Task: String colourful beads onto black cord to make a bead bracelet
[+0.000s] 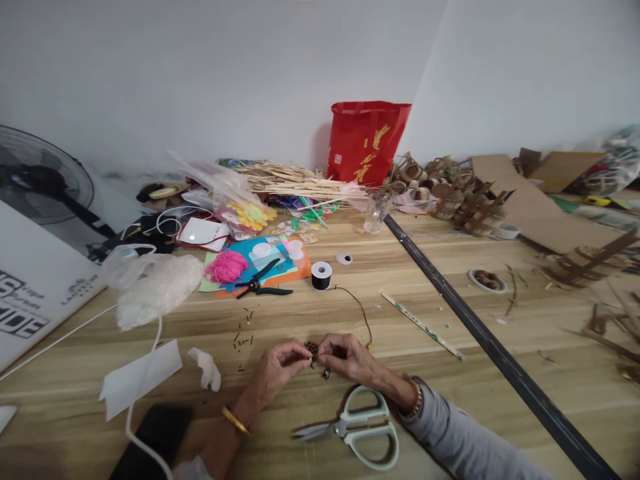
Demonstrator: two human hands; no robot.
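Note:
My left hand (281, 365) and my right hand (346, 355) meet at the near middle of the wooden table (450, 373). Both pinch a small dark beaded piece (312, 349) between their fingertips. A thin black cord (361, 308) runs from the piece up to a black spool (321, 275). Pale green scissors (361, 428) lie shut just in front of my right wrist. A gold bangle sits on my left wrist, a beaded bracelet on my right.
Black pliers (261, 285) lie on coloured sheets beside pink yarn (226, 265). A red bag (366, 141), a glass (376, 212), sticks and cardboard pieces line the back. A phone (156, 435), cable, paper scraps and a plastic bag (151, 283) lie left. A fan stands far left.

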